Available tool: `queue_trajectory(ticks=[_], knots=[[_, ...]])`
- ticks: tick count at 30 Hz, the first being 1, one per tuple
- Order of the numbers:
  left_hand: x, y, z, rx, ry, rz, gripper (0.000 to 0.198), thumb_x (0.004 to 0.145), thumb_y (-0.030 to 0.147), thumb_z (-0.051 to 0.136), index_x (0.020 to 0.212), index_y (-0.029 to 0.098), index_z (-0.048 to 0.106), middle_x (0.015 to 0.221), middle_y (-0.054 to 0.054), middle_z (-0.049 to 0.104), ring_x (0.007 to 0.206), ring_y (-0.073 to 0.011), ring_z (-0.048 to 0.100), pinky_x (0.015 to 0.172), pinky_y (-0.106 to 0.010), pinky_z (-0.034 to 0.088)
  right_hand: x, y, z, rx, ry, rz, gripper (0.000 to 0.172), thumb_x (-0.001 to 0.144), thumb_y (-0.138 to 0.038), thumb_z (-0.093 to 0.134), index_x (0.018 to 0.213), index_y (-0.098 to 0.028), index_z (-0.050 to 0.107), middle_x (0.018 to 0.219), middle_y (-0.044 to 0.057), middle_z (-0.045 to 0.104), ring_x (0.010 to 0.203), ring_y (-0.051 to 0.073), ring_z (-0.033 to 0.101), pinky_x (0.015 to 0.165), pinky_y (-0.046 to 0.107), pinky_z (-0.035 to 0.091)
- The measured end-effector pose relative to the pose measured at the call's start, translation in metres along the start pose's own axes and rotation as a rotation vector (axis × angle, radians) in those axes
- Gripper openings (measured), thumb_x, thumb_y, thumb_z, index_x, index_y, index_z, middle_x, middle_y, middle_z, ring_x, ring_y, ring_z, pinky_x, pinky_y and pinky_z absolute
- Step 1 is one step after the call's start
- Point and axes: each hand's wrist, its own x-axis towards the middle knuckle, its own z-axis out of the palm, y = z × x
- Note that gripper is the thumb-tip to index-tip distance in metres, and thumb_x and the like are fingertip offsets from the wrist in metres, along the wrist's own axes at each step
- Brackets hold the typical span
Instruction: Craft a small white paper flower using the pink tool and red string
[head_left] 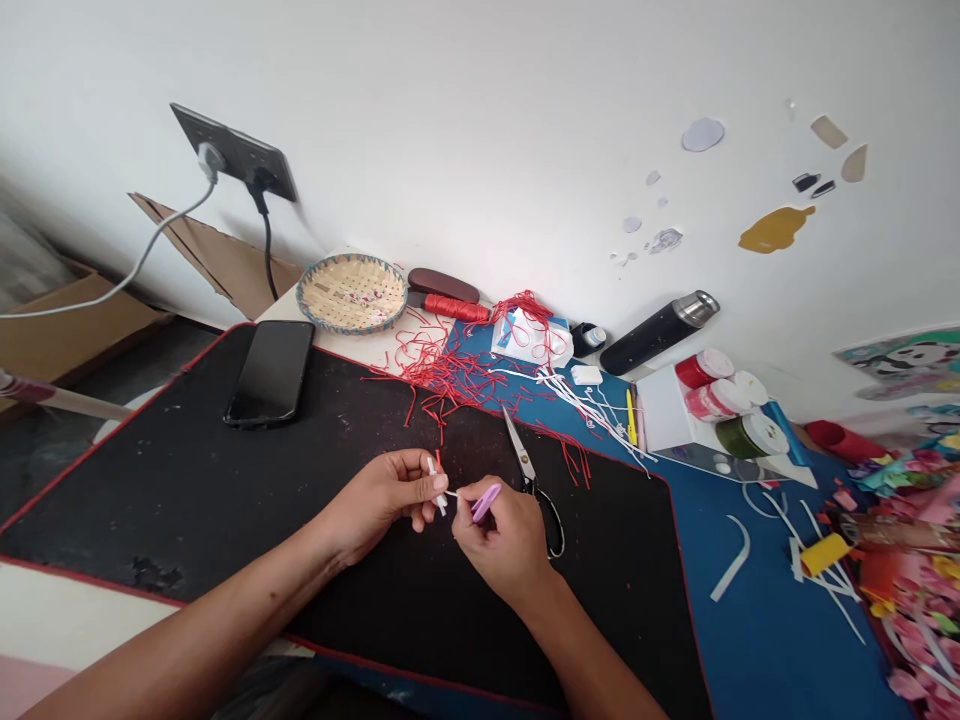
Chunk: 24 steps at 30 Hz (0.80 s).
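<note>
My left hand (405,490) pinches a small white piece of cord (433,468) between thumb and fingers. A short red strand shows just above it. In my right hand (502,535) is a crochet hook (486,502) with a purple handle. Its thin metal shaft points left and reaches the white cord; the tip is hidden there. Both hands are above the black mat (360,620). Just beyond my right hand lies a pair of scissors (523,460), blades pointing away, one handle loop partly behind the hand.
Cut red cords (457,375) and white cords (581,395) lie along the mat's far edge. Behind are a woven basket (352,292), a red thread spool (456,308) and a black flask (660,332). A phone (271,372) rests left; paint jars (720,400) stand right.
</note>
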Motion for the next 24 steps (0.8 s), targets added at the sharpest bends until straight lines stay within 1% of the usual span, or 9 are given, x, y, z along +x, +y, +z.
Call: queue_trajectory(ticks=[3,8,11,15,21,24], knots=[[-0.0007,0.0017,0.0003,-0.002,0.011,0.011,0.047,0.059,0.044,0.101,0.072,0.015,0.066,0.058,0.001,0.066,0.05,-0.0097,0.057,0.047,-0.019,0.045,0.0003,-0.0007,-0.0032,0.069,-0.084,0.103,0.013,0.092,-0.017,0.059,0.083,-0.021,0.067,0.065,-0.001,0.069,0.05,0.013,0.061,0.054,0.025,0.043],[-0.0007,0.0033,0.0009,0.0,0.007,0.016,0.047,0.059,0.044,0.101,0.071,0.015,0.066,0.058,0.001,0.065,0.05,-0.0101,0.056,0.046,-0.019,0.044,-0.001,-0.0009,-0.0077,0.137,-0.138,0.138,0.012,0.094,-0.019,0.061,0.087,-0.022,0.07,0.072,0.001,0.073,0.055,0.014,0.062,0.057,0.025,0.045],[-0.0005,0.0028,0.0005,0.009,0.003,0.014,0.047,0.059,0.045,0.1,0.071,0.015,0.066,0.058,0.001,0.065,0.05,-0.0104,0.057,0.047,-0.019,0.044,-0.001,-0.0009,-0.008,0.143,-0.135,0.139,0.011,0.094,-0.019,0.061,0.088,-0.022,0.07,0.073,0.001,0.074,0.056,0.014,0.063,0.058,0.025,0.045],[-0.0005,0.0015,-0.0006,0.022,-0.005,0.016,0.046,0.061,0.045,0.1,0.072,0.016,0.066,0.058,0.001,0.065,0.051,-0.0105,0.057,0.047,-0.02,0.045,0.0003,-0.0017,-0.0073,0.136,-0.121,0.119,0.014,0.093,-0.019,0.06,0.084,-0.022,0.069,0.07,0.001,0.072,0.055,0.014,0.062,0.058,0.025,0.045],[-0.0007,0.0005,-0.0006,0.027,-0.01,0.013,0.047,0.061,0.046,0.1,0.072,0.015,0.066,0.058,0.001,0.065,0.05,-0.0103,0.057,0.047,-0.019,0.045,-0.0002,-0.0023,-0.0037,0.083,-0.075,0.11,0.015,0.09,-0.019,0.058,0.077,-0.022,0.065,0.056,-0.003,0.061,0.044,0.011,0.052,0.05,0.024,0.039],[-0.0005,-0.0001,0.0005,-0.017,-0.004,0.003,0.046,0.059,0.043,0.101,0.071,0.015,0.066,0.059,0.001,0.066,0.05,-0.0099,0.057,0.047,-0.019,0.044,-0.0013,-0.002,-0.0006,0.06,-0.05,0.108,0.015,0.089,-0.019,0.058,0.077,-0.022,0.064,0.053,-0.004,0.059,0.041,0.01,0.05,0.049,0.024,0.038]])
